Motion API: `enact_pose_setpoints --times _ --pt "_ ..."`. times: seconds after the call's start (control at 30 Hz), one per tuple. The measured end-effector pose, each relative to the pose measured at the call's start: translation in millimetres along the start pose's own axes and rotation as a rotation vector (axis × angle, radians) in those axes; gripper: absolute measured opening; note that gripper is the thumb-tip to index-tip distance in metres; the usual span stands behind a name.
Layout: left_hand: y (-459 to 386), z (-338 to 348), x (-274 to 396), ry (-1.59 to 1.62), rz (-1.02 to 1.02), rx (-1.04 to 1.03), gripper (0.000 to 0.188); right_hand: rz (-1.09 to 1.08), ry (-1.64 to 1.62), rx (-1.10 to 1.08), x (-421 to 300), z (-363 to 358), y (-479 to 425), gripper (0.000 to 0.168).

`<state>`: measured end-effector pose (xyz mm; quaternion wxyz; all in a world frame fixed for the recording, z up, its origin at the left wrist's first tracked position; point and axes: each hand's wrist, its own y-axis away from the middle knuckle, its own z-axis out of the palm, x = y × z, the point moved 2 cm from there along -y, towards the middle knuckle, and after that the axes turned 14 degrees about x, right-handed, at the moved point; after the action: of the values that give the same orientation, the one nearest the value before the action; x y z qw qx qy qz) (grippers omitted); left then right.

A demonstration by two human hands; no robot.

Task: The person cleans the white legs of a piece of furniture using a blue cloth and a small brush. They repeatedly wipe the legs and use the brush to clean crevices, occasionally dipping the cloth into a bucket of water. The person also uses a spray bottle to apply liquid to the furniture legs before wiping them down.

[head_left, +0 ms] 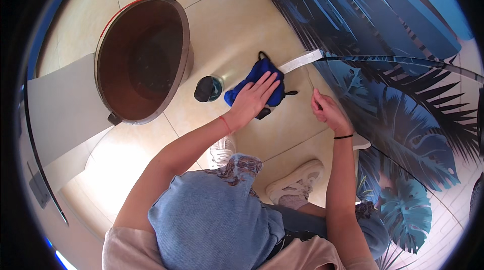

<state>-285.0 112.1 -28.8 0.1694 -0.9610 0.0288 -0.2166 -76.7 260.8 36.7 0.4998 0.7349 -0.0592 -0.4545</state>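
Note:
My left hand [254,98] lies palm down, its fingers stretched out, on a bunched blue cloth [261,66] with black loops at its corners. The cloth is on the tiled floor. From under its near edge peeks a small dark object [263,113], mostly hidden. To the left of the cloth stands a clear bottle [216,88] with a black top. My right hand [328,111] is closed around a thin, pale stick-like tool [311,81], whose far end points up beside a leaf-printed panel. What the tool is, I cannot tell.
A large brown bucket [140,100] with a red-and-pale handle stands at the left, beside a grey panel [68,107]. White carved feet [301,62] jut from the leaf-printed panels [382,100] along the right. My shoes [297,181] are on the floor close below my hands.

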Motion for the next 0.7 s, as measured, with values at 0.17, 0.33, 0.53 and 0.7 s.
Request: enact_pose_setpoints --times 0.17,0.33,0.53,0.7 --pt "-11.1 9.6 -0.2 -0.036 0.016 0.016 0.06 0.025 0.005 -0.01 2.6 10.3 -4.3 0.051" --pt "3.2 12.0 5.7 -0.2 0.012 -0.036 0.061 0.016 0.013 0.023 -2.4 8.3 -4.6 0.051" --pt "14.8 6.8 0.6 -0.058 -0.116 -0.098 0.074 0.003 0.014 0.012 -1.8 2.2 -7.3 0.051" --pt "7.2 -3.2 2.0 -0.02 -0.191 -0.053 0.077 0.022 0.004 0.003 3.8 5.0 -7.0 0.051"
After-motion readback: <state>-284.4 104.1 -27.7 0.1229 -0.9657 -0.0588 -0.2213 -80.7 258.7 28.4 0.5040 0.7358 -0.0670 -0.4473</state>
